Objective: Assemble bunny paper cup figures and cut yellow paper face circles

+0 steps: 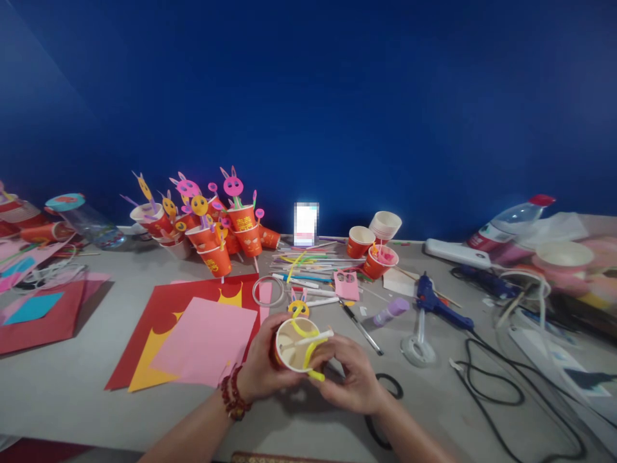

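My left hand (260, 363) is wrapped round a paper cup (288, 354), its open mouth facing me. A white stick (322, 337) lies across the cup's mouth. A yellow pipe cleaner (316, 375) bends over the near right rim, and the fingers of my right hand (351, 378) are closed on it. Another yellow pipe cleaner piece (303, 332) curves at the far rim. Just beyond the cup shows a yellow paper bunny face (299, 307); whether it is fixed to the cup I cannot tell.
Coloured paper sheets (205, 337) lie left, before several red cups with paper faces (243, 222). Sticks and pens (303, 263) are scattered behind the hands. A glue gun (434, 299) on its stand, a glue stick (391, 311), black scissors (396, 386) and a cable (496, 392) are right.
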`<action>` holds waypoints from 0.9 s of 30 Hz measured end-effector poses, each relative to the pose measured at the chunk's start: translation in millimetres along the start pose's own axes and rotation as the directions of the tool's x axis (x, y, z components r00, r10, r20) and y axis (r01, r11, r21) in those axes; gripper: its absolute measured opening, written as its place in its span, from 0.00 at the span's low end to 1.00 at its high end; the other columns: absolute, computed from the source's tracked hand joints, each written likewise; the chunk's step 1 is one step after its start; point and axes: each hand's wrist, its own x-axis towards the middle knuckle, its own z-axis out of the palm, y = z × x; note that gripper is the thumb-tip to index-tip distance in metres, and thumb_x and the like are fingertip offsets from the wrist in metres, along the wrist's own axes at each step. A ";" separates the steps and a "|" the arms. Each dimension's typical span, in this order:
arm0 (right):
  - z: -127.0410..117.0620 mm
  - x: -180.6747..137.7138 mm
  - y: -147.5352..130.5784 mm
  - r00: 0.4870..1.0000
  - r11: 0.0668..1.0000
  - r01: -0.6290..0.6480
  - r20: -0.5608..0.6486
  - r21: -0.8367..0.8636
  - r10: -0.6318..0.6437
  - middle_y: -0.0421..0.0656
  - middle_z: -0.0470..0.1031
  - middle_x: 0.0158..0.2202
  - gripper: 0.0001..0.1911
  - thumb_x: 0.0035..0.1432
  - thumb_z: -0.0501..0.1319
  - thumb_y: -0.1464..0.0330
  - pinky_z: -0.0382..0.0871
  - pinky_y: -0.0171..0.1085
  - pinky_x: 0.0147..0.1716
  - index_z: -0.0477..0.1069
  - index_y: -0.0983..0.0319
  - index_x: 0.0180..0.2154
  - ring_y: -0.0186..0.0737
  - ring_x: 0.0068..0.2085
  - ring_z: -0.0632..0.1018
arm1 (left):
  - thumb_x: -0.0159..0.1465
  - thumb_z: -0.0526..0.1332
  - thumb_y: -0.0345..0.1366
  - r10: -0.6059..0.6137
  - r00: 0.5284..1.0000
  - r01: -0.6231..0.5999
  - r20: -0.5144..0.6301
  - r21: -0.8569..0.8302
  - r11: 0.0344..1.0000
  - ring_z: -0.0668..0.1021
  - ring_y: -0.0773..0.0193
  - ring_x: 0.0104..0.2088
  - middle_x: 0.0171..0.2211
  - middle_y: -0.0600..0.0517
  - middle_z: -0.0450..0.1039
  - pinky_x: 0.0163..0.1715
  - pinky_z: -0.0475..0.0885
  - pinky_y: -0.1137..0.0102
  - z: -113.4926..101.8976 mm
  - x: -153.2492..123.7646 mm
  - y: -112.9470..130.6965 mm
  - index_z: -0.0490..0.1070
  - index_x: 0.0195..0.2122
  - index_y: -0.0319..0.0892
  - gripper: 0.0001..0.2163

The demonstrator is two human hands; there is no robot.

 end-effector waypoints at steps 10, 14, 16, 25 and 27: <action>1.1 0.1 -1.4 0.999 0.999 -0.039 0.011 0.028 0.038 0.39 0.75 0.25 0.03 0.54 0.64 0.72 0.70 0.33 0.28 0.72 0.58 0.32 0.35 0.25 0.74 | 0.49 0.75 0.43 -0.023 0.999 0.023 0.035 0.001 1.000 0.77 0.48 0.50 0.52 0.44 0.70 0.49 0.75 0.54 -1.1 -0.8 0.2 0.61 0.58 0.48 0.37; 0.8 0.5 -1.2 0.998 0.998 -0.055 0.019 0.037 0.055 0.39 0.75 0.25 0.03 0.55 0.64 0.70 0.71 0.34 0.31 0.70 0.58 0.31 0.35 0.26 0.74 | 0.50 0.74 0.42 0.000 0.999 -0.001 0.042 0.037 0.999 0.77 0.47 0.51 0.53 0.43 0.69 0.50 0.74 0.53 -2.1 0.8 1.9 0.59 0.59 0.48 0.37; 0.6 0.0 -1.1 0.997 0.996 -0.080 0.021 0.029 0.079 0.39 0.75 0.26 0.03 0.55 0.64 0.69 0.71 0.34 0.31 0.70 0.58 0.31 0.36 0.27 0.75 | 0.50 0.73 0.41 0.017 0.999 -0.021 0.051 0.070 0.997 0.76 0.45 0.52 0.54 0.42 0.69 0.51 0.73 0.51 -2.8 3.0 3.9 0.58 0.59 0.48 0.37; 1.0 -7.1 3.5 0.991 0.992 -0.120 0.070 0.035 0.117 0.43 0.75 0.32 0.02 0.56 0.62 0.68 0.71 0.36 0.36 0.70 0.59 0.31 0.40 0.34 0.76 | 0.51 0.73 0.44 0.156 0.981 -0.180 0.118 0.239 0.954 0.73 0.42 0.56 0.55 0.41 0.71 0.61 0.60 0.41 -13.1 9.6 3.6 0.56 0.61 0.48 0.39; 0.6 -7.6 4.2 0.988 0.990 -0.133 0.081 0.047 0.129 0.43 0.75 0.32 0.03 0.56 0.62 0.68 0.71 0.36 0.37 0.70 0.59 0.32 0.40 0.35 0.76 | 0.51 0.73 0.45 0.165 0.979 -0.189 0.117 0.244 0.951 0.74 0.42 0.56 0.54 0.41 0.72 0.61 0.60 0.41 -13.6 9.5 3.7 0.56 0.62 0.48 0.40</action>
